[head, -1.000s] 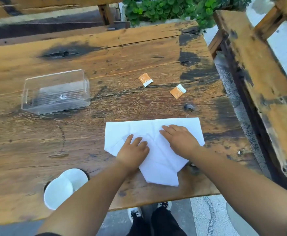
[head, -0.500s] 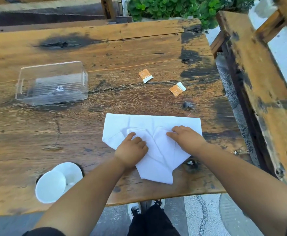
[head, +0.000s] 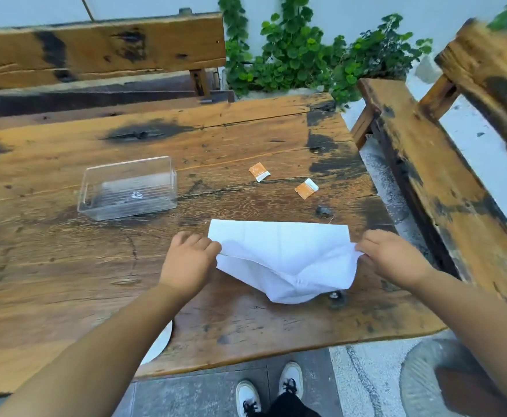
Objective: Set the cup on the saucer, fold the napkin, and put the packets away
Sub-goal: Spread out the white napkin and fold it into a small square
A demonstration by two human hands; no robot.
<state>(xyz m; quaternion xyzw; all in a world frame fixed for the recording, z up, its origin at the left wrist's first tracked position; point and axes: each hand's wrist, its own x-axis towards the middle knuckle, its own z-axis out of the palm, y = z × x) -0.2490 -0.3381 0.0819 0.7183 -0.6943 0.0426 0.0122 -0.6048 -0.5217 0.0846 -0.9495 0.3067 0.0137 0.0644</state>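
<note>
A white napkin (head: 282,251) lies partly folded on the wooden table (head: 66,266), its near part loose and rumpled. My left hand (head: 187,261) pinches its left edge and my right hand (head: 392,258) pinches its right edge. Two orange-and-white packets lie beyond it, one (head: 259,172) farther back and one (head: 306,188) to the right. A clear plastic box (head: 127,188) stands open at the left. Only a white sliver of the saucer (head: 159,344) shows beside my left forearm; the cup is hidden.
Wooden benches stand behind the table (head: 96,52) and along its right side (head: 426,176). Green plants (head: 306,55) grow at the back. The table's near edge is close to my feet, with paving below.
My hands left the napkin's middle and moved out to its left and right edges, gripping them. The camera tilted up, so the saucer slid behind my left forearm.
</note>
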